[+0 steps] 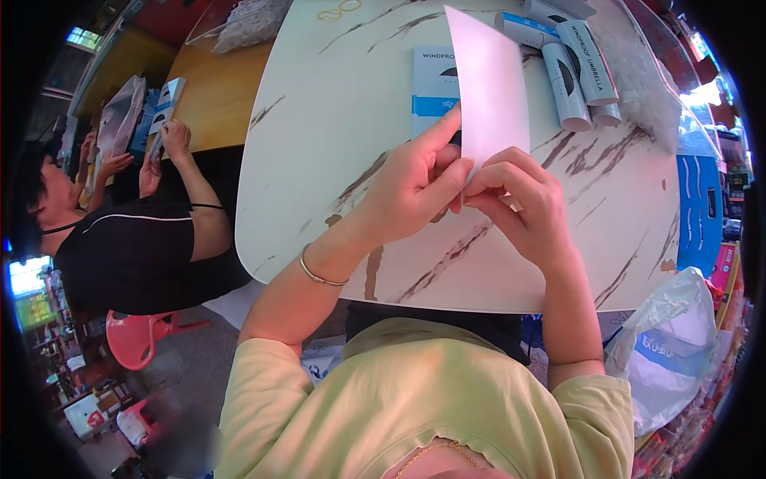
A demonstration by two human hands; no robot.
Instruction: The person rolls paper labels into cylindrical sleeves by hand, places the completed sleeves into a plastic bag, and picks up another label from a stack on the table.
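A blank white card sheet (495,88) stands tilted up between my two hands, its face catching the light. My left hand (415,180) grips its lower left edge, index finger stretched along the edge and thumb near the bottom corner. At that same bottom edge, my right hand (519,195) pinches the card with bent fingers; the fingertips are partly hidden. Behind the card lies a flat printed sheet or stack (435,72) in white and blue, marked "WINDPROOF", partly covered by the card and my left hand.
Several rolled paper sleeves (589,64) marked "WINDPROOF UMBRELLA" lie at the back right of the marbled table (319,144), beside clear plastic wrap (650,96). Yellow rubber bands (339,10) lie at the back. On the left, a co-worker (136,247) handles similar printed pieces. A plastic bag (670,351) hangs right.
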